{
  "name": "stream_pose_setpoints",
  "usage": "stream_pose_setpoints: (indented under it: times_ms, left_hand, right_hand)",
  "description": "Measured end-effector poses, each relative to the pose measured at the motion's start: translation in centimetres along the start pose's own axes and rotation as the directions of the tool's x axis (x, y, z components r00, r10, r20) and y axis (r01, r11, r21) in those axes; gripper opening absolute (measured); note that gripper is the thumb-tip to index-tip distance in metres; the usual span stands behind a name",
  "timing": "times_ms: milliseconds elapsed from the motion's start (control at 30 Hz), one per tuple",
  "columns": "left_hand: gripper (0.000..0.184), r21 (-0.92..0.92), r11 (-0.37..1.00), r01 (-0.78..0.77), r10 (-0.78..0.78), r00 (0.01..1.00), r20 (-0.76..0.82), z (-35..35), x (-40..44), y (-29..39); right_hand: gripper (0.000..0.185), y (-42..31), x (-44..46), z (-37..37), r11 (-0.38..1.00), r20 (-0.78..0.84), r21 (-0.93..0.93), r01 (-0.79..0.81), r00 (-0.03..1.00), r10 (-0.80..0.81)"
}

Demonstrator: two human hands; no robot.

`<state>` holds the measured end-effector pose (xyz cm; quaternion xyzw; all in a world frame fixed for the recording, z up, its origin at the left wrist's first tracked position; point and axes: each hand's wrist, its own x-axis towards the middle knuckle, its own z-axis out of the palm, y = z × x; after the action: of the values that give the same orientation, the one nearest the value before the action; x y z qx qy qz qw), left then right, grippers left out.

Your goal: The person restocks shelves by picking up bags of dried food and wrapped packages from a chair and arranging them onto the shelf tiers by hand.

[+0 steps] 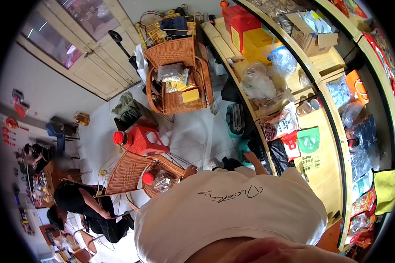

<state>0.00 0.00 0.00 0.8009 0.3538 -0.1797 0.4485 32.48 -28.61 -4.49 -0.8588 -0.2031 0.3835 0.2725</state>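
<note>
My left hand (189, 171) hangs low beside the wicker chair (126, 172), near the edge of its seat. Its fingers look loosely apart, with nothing visible in them. On that seat lie a red-lidded jar (148, 178) and a clear plastic package (164, 181). My right hand (251, 158) is lowered on the other side of my body, over or beside a teal bin (245, 149). Its fingers appear apart and hold nothing I can see; whether they touch the bin I cannot tell.
A second wicker chair (173, 48) holds packets and a yellow box (190, 95). A red stool (145, 139) carries a red-lidded jar. Wooden shelves (329, 175) with bags and boxes line the right. A person in black (90, 206) is at left; double doors (90, 55) stand behind.
</note>
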Motion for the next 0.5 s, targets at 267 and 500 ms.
stream_pose_setpoints:
  times_ms: [267, 500]
  left_hand:
    - [0.034, 0.095, 0.989, -0.109, 0.12, 0.986, -0.113, 0.6, 8.7, -1.8]
    - [0.035, -0.037, 0.995, 0.09, -0.094, 0.987, -0.13, -8.5, 15.4, 1.3]
  right_hand:
    - [0.024, -6.9, 2.9, -2.6, 0.977, 0.126, -0.166, 0.131, 0.986, -0.11]
    - [0.025, -1.2, 7.9, -4.2, 0.937, 0.153, -0.163, -0.308, 0.931, 0.332]
